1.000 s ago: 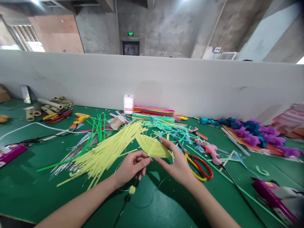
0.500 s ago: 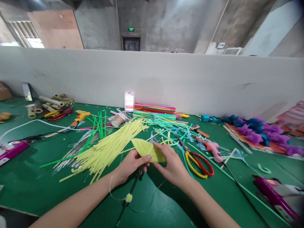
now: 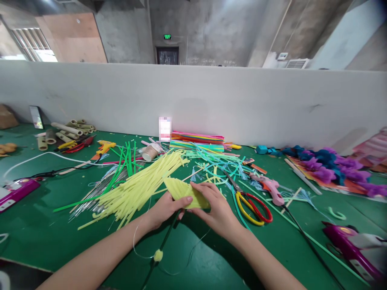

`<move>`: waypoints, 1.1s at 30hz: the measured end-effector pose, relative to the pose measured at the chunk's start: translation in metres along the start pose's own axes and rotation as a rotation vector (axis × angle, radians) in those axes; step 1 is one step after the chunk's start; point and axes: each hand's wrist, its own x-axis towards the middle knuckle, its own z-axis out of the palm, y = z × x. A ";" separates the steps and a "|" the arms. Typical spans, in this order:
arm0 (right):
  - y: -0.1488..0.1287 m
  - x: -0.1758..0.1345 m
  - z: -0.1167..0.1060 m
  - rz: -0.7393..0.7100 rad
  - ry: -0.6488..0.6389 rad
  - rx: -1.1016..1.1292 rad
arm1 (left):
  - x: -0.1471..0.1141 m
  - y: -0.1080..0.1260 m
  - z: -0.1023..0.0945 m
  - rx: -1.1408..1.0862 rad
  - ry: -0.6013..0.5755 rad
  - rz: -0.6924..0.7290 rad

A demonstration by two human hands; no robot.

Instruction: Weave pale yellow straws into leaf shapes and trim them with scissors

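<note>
Between both hands is a yellow leaf-shaped piece made of pipe cleaners [image 3: 178, 188], its pointed end up to the left. My left hand [image 3: 169, 209] pinches its lower edge, thumb on top. My right hand [image 3: 213, 203] closes round its right end, fingers over the top and thumb below. A dark thin stem [image 3: 168, 237] runs down from under the left fingers, with a small yellow fuzzy ball [image 3: 158, 255] on it. Fine clear thread [image 3: 134, 245] loops beside the ball. Left of the hands lies a bundle of loose yellow pipe cleaners [image 3: 136, 193].
Red-and-yellow-handled scissors [image 3: 254, 207] and a pink glue gun [image 3: 272, 189] lie to the right. Colourful pipe cleaners [image 3: 198, 139] are stacked by the white partition [image 3: 193, 96]. A yellow glue gun [image 3: 105, 147] is at left; purple power strips [image 3: 19, 193] sit at both sides.
The yellow leaf and both hands have shifted slightly left, with the leaf tilted a little more. The stem's ball has swung down and left. Both hands keep their hold.
</note>
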 end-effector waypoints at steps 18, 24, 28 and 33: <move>-0.001 0.004 -0.010 0.426 0.238 0.199 | 0.001 0.009 -0.006 -0.065 0.275 0.173; -0.007 0.004 -0.006 0.354 0.165 0.114 | 0.000 0.011 -0.004 -0.024 0.273 0.172; -0.008 0.004 -0.006 0.295 0.157 0.050 | -0.001 0.014 -0.002 -0.029 0.268 0.145; -0.005 0.004 -0.009 0.299 0.126 0.076 | 0.000 0.013 -0.005 -0.056 0.231 0.128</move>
